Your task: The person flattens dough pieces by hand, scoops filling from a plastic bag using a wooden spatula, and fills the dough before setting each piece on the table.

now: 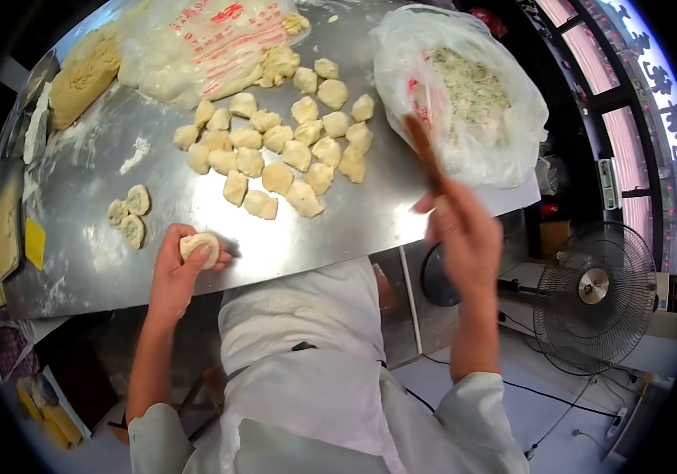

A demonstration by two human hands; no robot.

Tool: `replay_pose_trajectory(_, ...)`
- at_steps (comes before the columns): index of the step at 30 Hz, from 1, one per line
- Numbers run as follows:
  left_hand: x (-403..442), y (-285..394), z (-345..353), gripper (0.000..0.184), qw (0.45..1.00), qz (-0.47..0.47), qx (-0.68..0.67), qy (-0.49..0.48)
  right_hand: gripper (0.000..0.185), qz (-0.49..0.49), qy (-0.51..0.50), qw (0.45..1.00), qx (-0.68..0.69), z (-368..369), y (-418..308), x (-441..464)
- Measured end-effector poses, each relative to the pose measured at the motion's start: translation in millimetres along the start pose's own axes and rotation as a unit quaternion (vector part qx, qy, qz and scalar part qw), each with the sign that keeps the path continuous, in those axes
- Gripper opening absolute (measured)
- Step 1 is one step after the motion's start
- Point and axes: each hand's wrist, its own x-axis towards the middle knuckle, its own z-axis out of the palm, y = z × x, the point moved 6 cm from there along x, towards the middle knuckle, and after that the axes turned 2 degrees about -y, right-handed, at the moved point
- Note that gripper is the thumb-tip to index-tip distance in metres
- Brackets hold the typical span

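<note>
A pale round piece of dough [199, 250] sits in my left hand [174, 272], its fingers curled around it near the table's front edge. My right hand [465, 237] grips a brown wooden stick [424, 150], whose tip reaches over the near left side of a clear plastic bag [512, 158]. Inside the bag lies a pale filling flecked with green [473, 91]. Several dough lumps [277, 178] are spread over the metal table between the bag and my left hand. To the left of my left hand, three shaped dough pieces [133, 231] lie close together.
The metal table [85, 272] carries a large plastic bag of dough [188, 47] with red print and a tan block [85, 79] at the back left. A yellow card [35, 243] lies at the left edge. A fan [594, 286] stands to the right.
</note>
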Motion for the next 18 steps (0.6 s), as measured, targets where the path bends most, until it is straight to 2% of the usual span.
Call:
replay_pose_trajectory(2, 8.9, 4.5, 30.7, 0.028, 0.99, -0.06, -0.122, -0.036, 0.026, 0.011, 0.049, 0.996, -0.067, -45.3, -4.3, 32.1)
replay_pose_trajectory(3, 13.1, 9.0, 48.4, 0.038, 0.979, -0.066, -0.186, -0.049, 0.024, 0.022, 0.047, 0.986, -0.159, -69.8, -1.8, 51.1)
replay_pose_trajectory(4, 20.8, 3.1, 62.5, 0.048, 0.962, -0.054, -0.254, -0.088, 0.023, 0.034, 0.047, 0.967, -0.25, -94.5, 1.8, 72.1)
replay_pose_trajectory(6, 29.9, 1.4, 93.1, 0.06, 0.936, -0.068, -0.329, -0.102, 0.021, 0.017, 0.059, 0.906, -0.42, -139.4, 19.5, 113.6)
replay_pose_trajectory(9, 34.2, -7.0, 132.0, 0.063, 0.908, -0.098, -0.385, -0.136, 0.023, -0.007, 0.03, 0.823, -0.568, -165.0, 35.1, 165.3)
replay_pose_trajectory(11, 36.6, -12.9, 151.2, 0.058, 0.915, -0.125, -0.355, -0.145, 0.024, -0.003, 0.026, 0.765, -0.643, -165.6, 39.3, 188.7)
replay_pose_trajectory(15, 34.6, -19.3, 164.4, 0.054, 0.929, -0.146, -0.312, -0.132, 0.02, -0.026, 0.002, 0.8, -0.599, -135.1, 34.9, 198.2)
replay_pose_trajectory(18, 30.0, -22.3, 154.1, 0.051, 0.926, -0.15, -0.331, -0.105, 0.019, -0.031, -0.036, 0.809, -0.585, -116.9, 30.4, 180.4)
